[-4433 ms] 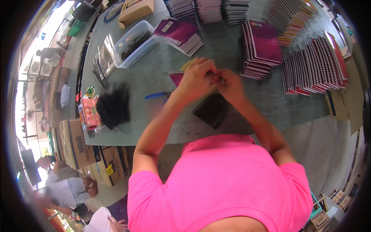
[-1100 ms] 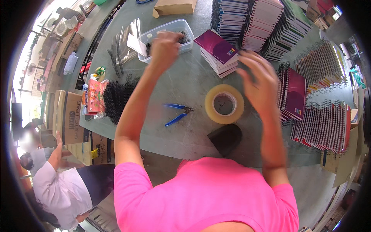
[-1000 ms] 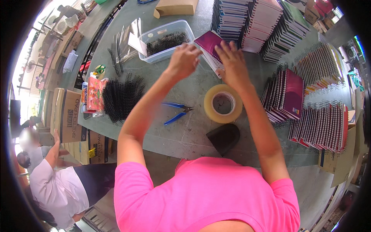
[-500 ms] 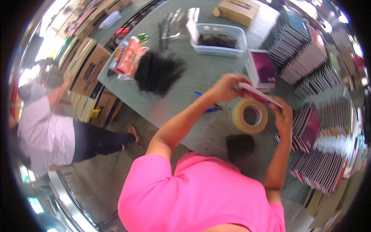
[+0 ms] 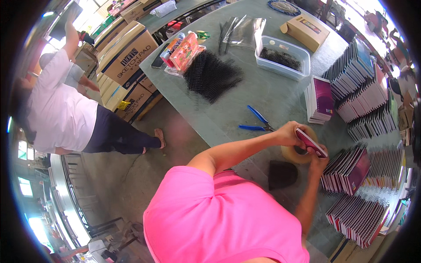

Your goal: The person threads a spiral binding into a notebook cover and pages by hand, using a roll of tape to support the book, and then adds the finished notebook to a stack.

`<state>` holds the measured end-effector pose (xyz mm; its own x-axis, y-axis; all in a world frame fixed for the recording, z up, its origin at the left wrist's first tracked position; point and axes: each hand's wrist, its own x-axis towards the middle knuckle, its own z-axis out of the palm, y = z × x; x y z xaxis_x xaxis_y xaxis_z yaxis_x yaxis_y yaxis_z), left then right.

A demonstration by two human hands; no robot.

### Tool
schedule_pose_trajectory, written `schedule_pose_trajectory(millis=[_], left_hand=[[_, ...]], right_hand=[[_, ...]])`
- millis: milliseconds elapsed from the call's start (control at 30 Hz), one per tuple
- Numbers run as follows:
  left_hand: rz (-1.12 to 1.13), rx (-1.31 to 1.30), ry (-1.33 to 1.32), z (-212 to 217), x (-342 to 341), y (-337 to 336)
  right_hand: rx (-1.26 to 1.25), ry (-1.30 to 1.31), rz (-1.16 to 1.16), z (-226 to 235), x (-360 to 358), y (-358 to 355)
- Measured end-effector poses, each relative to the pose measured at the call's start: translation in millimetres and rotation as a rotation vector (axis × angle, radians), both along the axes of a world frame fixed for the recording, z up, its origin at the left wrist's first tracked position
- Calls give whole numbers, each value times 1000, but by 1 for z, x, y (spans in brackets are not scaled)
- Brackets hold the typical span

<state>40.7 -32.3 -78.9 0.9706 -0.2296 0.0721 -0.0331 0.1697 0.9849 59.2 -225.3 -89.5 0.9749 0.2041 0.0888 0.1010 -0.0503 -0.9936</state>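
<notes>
A small notebook with a maroon cover (image 5: 312, 143) is held up between my two hands, tilted, its thin edge facing up. My left hand (image 5: 290, 133) grips its upper left end, and my right hand (image 5: 318, 161) closes round the lower right end. Below them, partly covered by the hands, a wide roll of clear tape (image 5: 287, 154) lies on the table. Just left of my left hand rest blue-handled cutters (image 5: 258, 120) with their handles spread. A dark rounded block (image 5: 282, 174) sits beneath the hands, near the table edge.
On the green table (image 5: 175, 83) lie black spiral coils (image 5: 211, 76), a clear tub (image 5: 285, 72) of coils, a cardboard box (image 5: 305, 31) and a purple notebook stack (image 5: 323, 98). Rows of spiral notebooks (image 5: 357, 219) line the right. At left, another person (image 5: 66, 114) stands beside stacked cartons (image 5: 127, 55).
The view has shifted, so the table's things appear further right and lower. My hands have drawn closer together around the notebook, nearer my body. The other person's arm has gone up.
</notes>
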Motion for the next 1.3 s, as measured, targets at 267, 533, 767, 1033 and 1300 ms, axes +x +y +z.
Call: schedule_pose_trajectory(millis=[267, 533, 767, 1033, 1300], left_hand=[[48, 110, -182, 28, -15, 4], [148, 194, -236, -19, -12, 4], [251, 551, -455, -23, -23, 11], [631, 1112, -246, -30, -109, 138], [1173, 1370, -48, -26, -120, 199]], right_hand=[[-40, -106, 18, 34, -16, -1], [-485, -837, -263, 58, -24, 21], [-850, -604, 162, 61, -24, 58], [-789, -636, 107, 57, -14, 60], [-757, -661, 63, 62, -5, 52]])
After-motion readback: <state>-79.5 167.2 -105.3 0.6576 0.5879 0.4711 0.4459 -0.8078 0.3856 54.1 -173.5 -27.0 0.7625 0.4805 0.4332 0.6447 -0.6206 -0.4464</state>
